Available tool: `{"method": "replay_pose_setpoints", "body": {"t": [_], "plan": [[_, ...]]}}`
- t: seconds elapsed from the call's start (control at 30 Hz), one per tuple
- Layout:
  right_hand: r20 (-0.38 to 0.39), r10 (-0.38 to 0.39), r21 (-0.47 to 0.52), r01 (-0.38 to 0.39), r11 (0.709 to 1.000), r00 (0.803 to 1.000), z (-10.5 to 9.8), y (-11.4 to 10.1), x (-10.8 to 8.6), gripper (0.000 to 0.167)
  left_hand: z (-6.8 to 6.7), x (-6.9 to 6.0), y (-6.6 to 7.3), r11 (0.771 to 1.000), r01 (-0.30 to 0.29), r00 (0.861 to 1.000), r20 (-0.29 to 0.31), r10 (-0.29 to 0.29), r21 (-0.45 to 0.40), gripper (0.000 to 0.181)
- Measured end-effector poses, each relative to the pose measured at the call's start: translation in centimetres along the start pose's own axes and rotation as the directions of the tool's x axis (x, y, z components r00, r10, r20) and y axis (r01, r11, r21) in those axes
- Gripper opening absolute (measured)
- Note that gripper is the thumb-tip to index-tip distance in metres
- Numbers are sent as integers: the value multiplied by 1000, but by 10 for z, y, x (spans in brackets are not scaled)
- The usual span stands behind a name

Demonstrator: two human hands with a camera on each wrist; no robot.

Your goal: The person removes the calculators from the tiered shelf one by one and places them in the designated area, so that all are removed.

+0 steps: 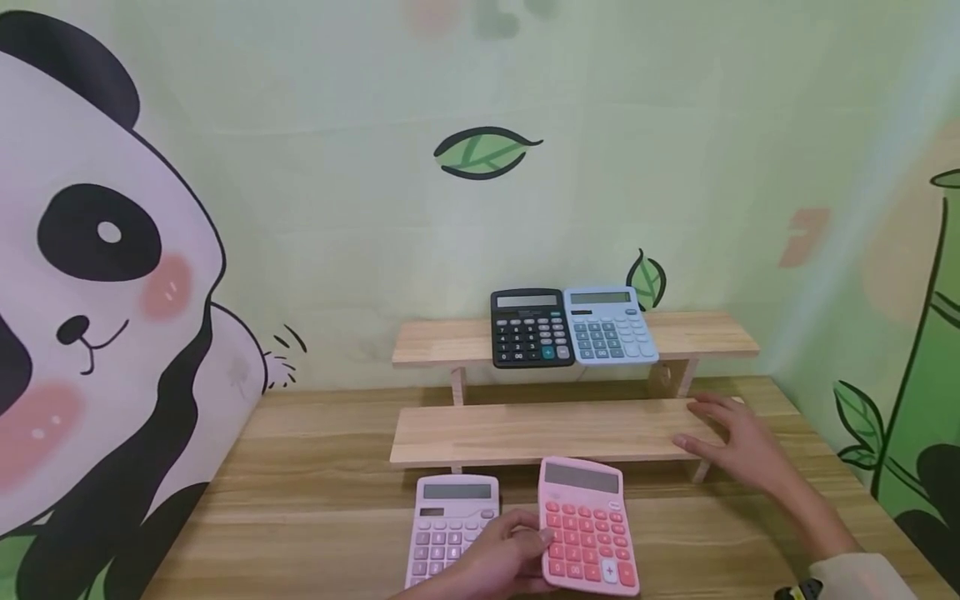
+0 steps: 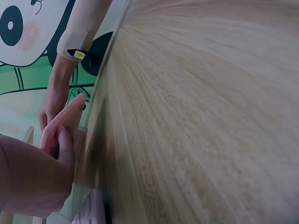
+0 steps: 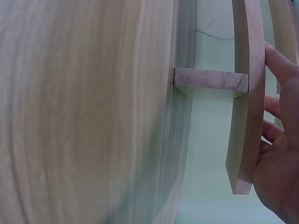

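Pink calculator (image 1: 582, 493), in left hand (image 1: 504, 554): coral keys, one white, grey display
Lilac calculator (image 1: 458, 505), beside left hand: purple keys
Shelf stand (image 1: 540, 433), at right hand (image 1: 742, 442): light tan, fine-grained
Black calculator (image 1: 528, 328), beyond both hands: black and grey keys, teal accent
Pale-blue calculator (image 1: 611, 325), beyond both hands: teal-blue keys
Counter (image 1: 307, 475), below both hands: brown, streaked
Backdrop (image 1: 337, 208), beyond both hands: pale green, green leaves (image 1: 480, 154), black-and-white panda (image 1: 112, 154)
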State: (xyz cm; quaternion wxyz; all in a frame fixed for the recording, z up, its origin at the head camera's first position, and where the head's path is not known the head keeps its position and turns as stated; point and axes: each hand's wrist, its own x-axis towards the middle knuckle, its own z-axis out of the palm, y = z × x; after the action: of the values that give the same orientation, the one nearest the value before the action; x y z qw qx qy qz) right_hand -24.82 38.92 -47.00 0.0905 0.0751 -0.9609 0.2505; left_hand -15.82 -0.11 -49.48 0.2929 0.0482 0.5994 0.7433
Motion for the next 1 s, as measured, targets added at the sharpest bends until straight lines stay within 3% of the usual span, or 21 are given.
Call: {"method": "replay_pose_setpoints", "body": {"t": [0.67,1.0], "plan": [[-24,-29,11,29,1000,999,-1,2,-1,77,-18,-12,7,995,52,997,-64,-47,84,30],[-27,-36,12,37,999,999,0,2,0,76,-30,-23,10,983,21,999,-51,-12,184,30]]}}
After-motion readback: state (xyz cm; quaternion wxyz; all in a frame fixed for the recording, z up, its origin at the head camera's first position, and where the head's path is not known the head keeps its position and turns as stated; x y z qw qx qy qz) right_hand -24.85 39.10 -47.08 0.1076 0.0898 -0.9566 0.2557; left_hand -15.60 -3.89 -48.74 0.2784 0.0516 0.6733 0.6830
